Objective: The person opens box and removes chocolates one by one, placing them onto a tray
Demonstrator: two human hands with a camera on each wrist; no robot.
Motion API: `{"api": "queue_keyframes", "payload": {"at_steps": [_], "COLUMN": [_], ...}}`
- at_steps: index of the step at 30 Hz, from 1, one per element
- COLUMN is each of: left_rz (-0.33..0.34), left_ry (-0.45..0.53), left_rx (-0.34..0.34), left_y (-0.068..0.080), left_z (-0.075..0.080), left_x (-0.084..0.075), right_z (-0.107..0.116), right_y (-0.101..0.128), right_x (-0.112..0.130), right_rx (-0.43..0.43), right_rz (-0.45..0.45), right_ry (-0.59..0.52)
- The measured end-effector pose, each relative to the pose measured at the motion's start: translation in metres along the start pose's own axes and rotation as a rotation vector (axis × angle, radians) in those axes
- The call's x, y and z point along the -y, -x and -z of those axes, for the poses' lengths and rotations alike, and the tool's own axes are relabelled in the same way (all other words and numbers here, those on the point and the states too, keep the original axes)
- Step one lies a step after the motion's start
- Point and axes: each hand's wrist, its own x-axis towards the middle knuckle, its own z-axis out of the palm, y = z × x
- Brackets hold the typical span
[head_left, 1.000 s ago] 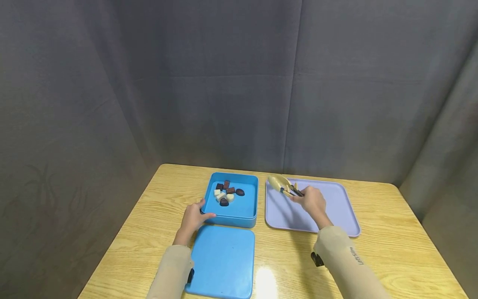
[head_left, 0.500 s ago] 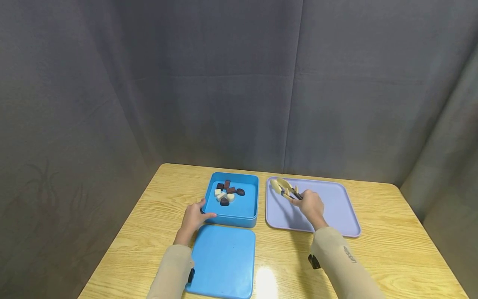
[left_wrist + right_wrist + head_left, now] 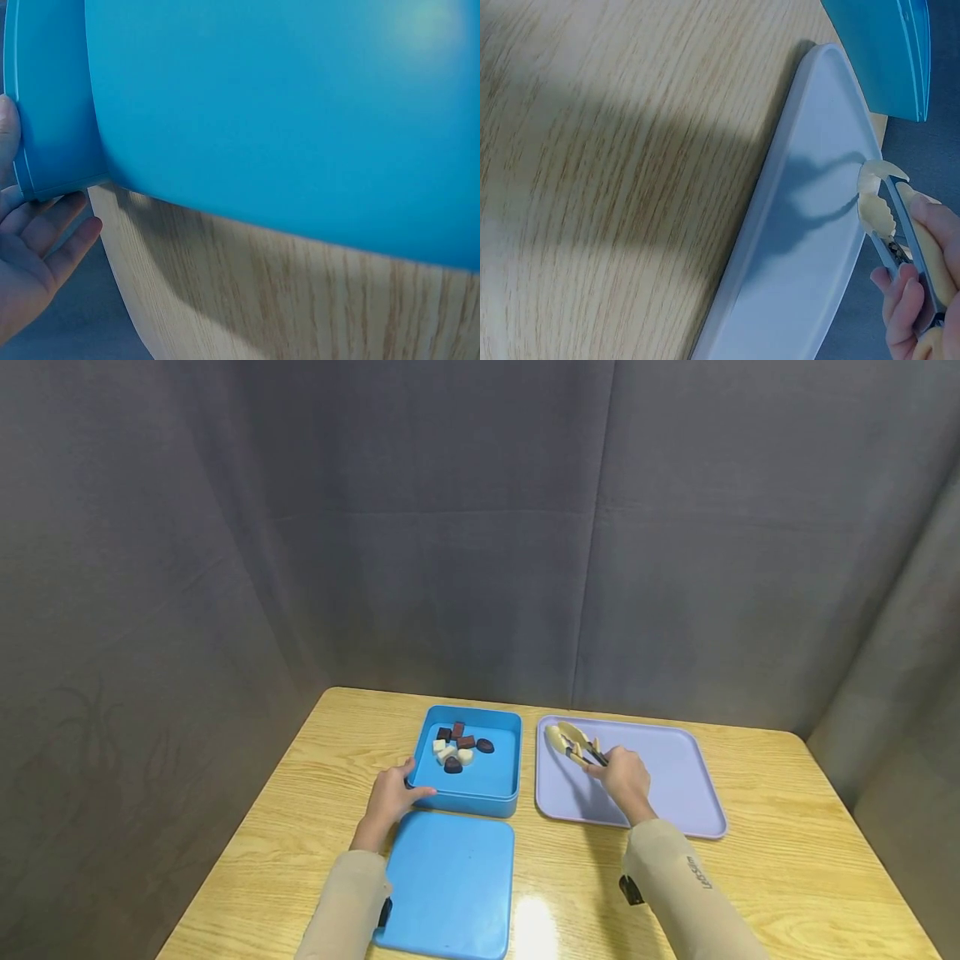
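Lying nearest the person, a blue lid [image 3: 450,885] sat on the wooden table [image 3: 787,827]. Behind it, the blue box [image 3: 495,777] held dark and white chocolates [image 3: 457,747]; the left hand [image 3: 388,797] rested relaxed against its near-left corner. The right hand [image 3: 624,777] gripped cream tongs [image 3: 572,742] over the lilac tray [image 3: 675,777], tips pointing far-left toward the box.
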Motion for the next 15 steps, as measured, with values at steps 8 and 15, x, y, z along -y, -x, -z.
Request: {"api": "queue_keyframes", "payload": {"at_steps": [8,15], "left_rz": [0.011,0.013], "left_ry": [0.003,-0.001], "left_rx": [0.003,0.004], "left_y": [-0.0006,-0.0008], "left_z": [-0.0011,-0.001], "left_x": [-0.0008,0.0004], "right_z": [-0.0032,-0.0025], "right_y": [0.0,0.0016], "right_x": [-0.0035,-0.0047], "right_rx": [-0.009,-0.006], "right_rz": [-0.007,-0.012], "right_ry": [0.003,0.005]}}
